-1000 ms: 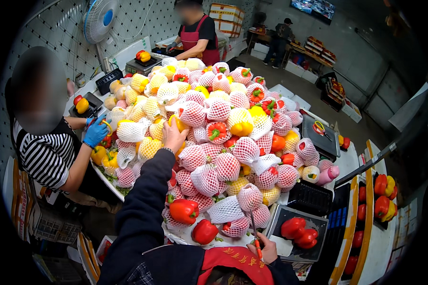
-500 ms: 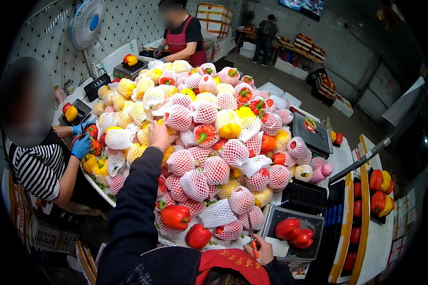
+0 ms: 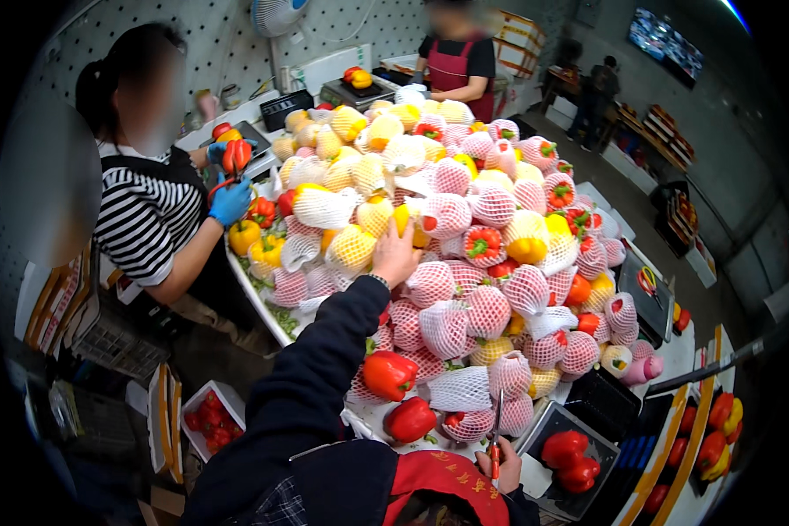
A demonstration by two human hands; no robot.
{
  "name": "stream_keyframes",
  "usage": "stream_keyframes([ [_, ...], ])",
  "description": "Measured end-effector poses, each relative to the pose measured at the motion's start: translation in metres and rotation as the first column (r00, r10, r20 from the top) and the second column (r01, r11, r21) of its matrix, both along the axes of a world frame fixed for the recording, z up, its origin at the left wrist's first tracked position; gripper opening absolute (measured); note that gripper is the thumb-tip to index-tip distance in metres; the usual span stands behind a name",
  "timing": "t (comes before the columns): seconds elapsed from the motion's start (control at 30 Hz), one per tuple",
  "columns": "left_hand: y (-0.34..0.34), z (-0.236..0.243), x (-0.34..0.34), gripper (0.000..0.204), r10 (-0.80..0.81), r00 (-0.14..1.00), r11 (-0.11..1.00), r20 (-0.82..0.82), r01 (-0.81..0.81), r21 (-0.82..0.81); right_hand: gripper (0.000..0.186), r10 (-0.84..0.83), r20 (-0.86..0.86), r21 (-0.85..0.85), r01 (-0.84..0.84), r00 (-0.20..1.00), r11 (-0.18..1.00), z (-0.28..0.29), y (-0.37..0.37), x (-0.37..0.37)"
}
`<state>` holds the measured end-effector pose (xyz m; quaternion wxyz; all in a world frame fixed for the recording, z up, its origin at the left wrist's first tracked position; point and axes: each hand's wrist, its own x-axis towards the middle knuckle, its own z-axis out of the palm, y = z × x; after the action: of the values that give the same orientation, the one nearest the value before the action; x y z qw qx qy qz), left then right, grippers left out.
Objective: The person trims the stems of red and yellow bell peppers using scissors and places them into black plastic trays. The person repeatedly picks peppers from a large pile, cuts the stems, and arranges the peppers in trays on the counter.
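Observation:
A large heap of red and yellow bell peppers point(image 3: 486, 311), most in white or pink foam nets, covers the table. My left hand point(image 3: 396, 254) reaches into its middle, fingers curled at a yellow bell pepper point(image 3: 401, 216), whose underside is hidden. At the near edge, my right hand point(image 3: 503, 465) is closed around a tool with a narrow metal blade and a red-orange handle point(image 3: 495, 458), blade pointing up. Whether it is a knife or closed scissors, I cannot tell. Two bare red peppers point(image 3: 390, 375) lie left of that hand. Just right of it, more red peppers point(image 3: 566, 449) sit on a scale point(image 3: 543, 430).
A co-worker in a striped shirt point(image 3: 153, 219) stands at left, blue-gloved, holding a red pepper and red-handled scissors. Another person in a red apron point(image 3: 451, 66) works behind the heap. Orange-handled scissors point(image 3: 646, 280) lie on a far-right scale. Boxed peppers point(image 3: 714, 438) stand at right.
The view has swung left, so the scene sits farther right and a white box of red produce shows at lower left. Both my hands keep about the same place and hold.

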<state>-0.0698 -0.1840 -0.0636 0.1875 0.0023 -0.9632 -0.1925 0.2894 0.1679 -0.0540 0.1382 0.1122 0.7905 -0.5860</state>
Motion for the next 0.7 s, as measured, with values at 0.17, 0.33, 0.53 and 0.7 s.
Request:
stream_keyframes([
  [0.17, -0.011, -0.013, 0.027, 0.066, -0.063, 0.996, 0.998, -0.058, 0.062, -0.016, 0.05, 0.094, -0.112, 0.024, -0.092, 0.989, 0.995, -0.016, -0.009, -0.009],
  [0.33, -0.014, 0.003, 0.045, 0.049, -0.176, 0.984, 0.982, 0.041, 0.178, -0.057, 0.048, 0.111, -0.098, 0.045, -0.107, 0.989, 0.993, -0.018, -0.013, -0.015],
  [0.53, -0.04, 0.0, 0.067, 0.049, 0.069, 0.991, 0.998, -0.111, -0.067, 0.02, 0.042, 0.116, -0.077, 0.002, -0.116, 0.99, 0.993, -0.019, -0.012, -0.016],
  [0.7, -0.046, 0.001, 0.079, 0.071, 0.283, 0.955, 0.957, -0.092, -0.274, 0.094, 0.037, 0.117, -0.024, -0.019, -0.117, 0.993, 0.993, -0.021, -0.012, -0.018],
])
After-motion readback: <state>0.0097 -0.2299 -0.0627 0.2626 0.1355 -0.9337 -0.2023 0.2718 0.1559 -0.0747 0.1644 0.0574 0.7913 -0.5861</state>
